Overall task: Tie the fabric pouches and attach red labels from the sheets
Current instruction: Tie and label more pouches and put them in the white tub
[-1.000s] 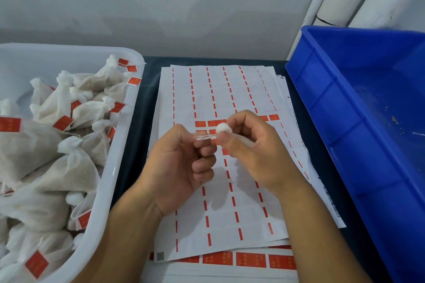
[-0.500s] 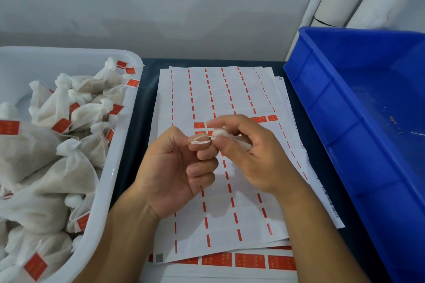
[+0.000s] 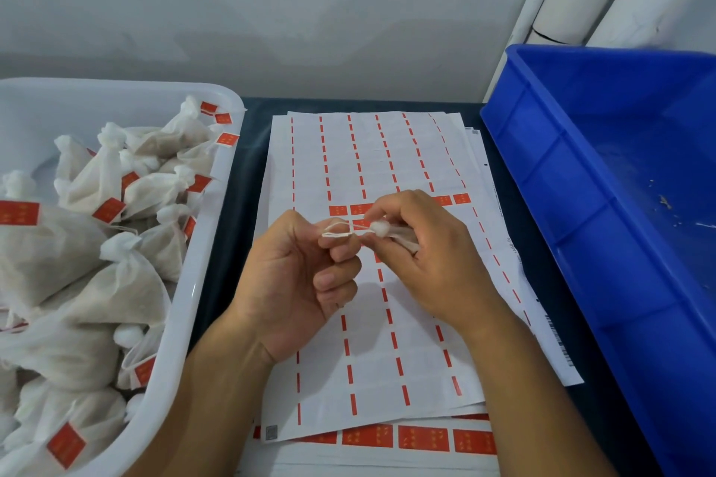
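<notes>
My right hand (image 3: 426, 256) grips a small white fabric pouch (image 3: 401, 234) by its gathered neck, above the label sheet (image 3: 387, 341). A thin white drawstring (image 3: 339, 233) runs left from the neck, and my left hand (image 3: 298, 283) pinches its looped end between thumb and forefinger. The top sheet is mostly peeled, with a few red labels (image 3: 339, 210) left in a middle row. Most of the pouch is hidden inside my right palm.
A white tub (image 3: 186, 321) at the left holds several tied pouches with red labels. A blue crate (image 3: 581, 213) stands at the right. More label sheets (image 3: 422, 438) lie under the top one on the dark table. White pipes (image 3: 561, 0) rise at the back right.
My left hand has drawn the string loop a little further left from the pouch neck. Both hands have stayed above the sheet's middle.
</notes>
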Demonstrator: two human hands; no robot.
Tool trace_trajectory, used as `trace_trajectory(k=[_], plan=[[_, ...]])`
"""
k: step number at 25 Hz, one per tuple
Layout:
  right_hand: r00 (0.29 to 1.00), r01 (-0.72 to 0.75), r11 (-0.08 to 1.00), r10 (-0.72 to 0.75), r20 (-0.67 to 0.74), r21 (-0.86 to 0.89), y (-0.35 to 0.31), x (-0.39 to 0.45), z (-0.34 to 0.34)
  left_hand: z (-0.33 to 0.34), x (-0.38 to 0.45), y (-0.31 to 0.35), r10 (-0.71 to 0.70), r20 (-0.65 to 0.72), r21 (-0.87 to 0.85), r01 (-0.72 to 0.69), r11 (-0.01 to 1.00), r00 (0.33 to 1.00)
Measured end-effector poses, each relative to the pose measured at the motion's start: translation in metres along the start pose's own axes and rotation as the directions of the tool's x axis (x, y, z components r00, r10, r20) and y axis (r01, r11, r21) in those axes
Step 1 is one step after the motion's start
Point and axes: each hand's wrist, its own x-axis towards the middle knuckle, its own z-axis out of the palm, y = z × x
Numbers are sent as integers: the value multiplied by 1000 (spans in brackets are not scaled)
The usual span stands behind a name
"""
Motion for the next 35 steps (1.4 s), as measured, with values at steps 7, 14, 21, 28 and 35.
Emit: trace_trajectory(k=[7,14,21,28,35], plan=[[992,-109,994,109,-62,11,4,0,7,-2,8,-9,157,-317,277,-67,959,935],[911,-271,942,317,-263,197,8,3,3,-24,20,-12,595,-441,862,133,489,672],[841,-380,894,441,-313,238,18,4,-1,-43,14,-17,655,-268,938,346,11,707],[839,-428,846,502,-207,318,25,1,7,-40,12,-15,673,-250,956,288,57,696],[829,-410,844,503,-244,346,30,2,16,-33,15,-14,768,-221,975,160,155,601]])
